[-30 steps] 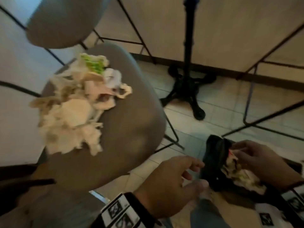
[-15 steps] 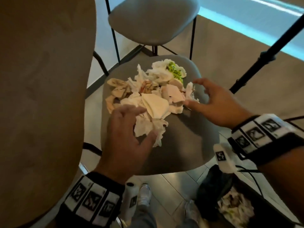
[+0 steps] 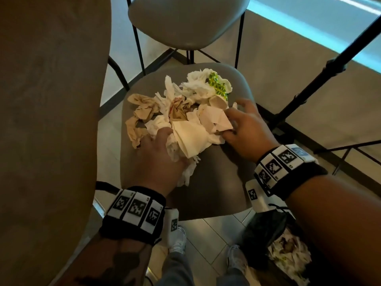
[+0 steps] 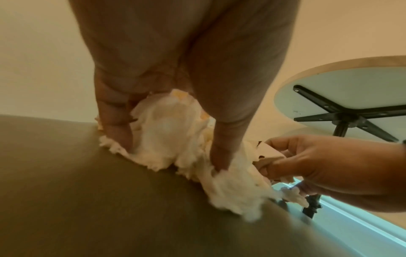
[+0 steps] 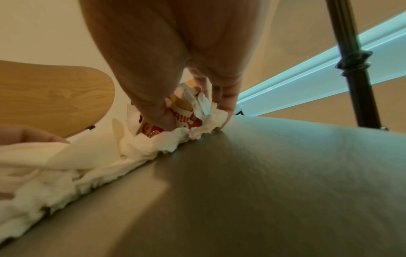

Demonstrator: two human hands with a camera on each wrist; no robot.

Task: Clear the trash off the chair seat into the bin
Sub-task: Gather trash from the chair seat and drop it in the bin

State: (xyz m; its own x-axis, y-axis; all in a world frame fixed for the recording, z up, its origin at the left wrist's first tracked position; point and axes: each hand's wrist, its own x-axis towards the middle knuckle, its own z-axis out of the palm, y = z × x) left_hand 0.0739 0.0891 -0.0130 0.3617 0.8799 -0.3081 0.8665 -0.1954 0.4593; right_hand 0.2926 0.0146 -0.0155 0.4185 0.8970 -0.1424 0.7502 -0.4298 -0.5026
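L hand [image 3: 158, 159] & R hand [image 3: 245, 131] grip trash [image 3: 191, 112]; fingertips buried, bin [image 3: 266, 228] half-hidden.

Beyond my knees, a second chair [image 3: 186, 21] stands on the tiled floor [image 3: 208, 234]. Right of that chair rises a black pole [image 3: 321, 71]; left, a wooden tabletop [image 3: 47, 100].

Legible text: almost none; one partial red print on a wrapper.

Right wrist view: crumpled white wrapper [image 5: 180, 120] under the right hand [image 5: 167, 57] carries red lettering, upside down and creased; letters cannot be made out as a word. Head view: wrist bands [image 3: 135, 209] carry black-and-white square fiducial markers, patterns only, no readable characters. No other labels, brands or numbers legible on trash, chair or bin.
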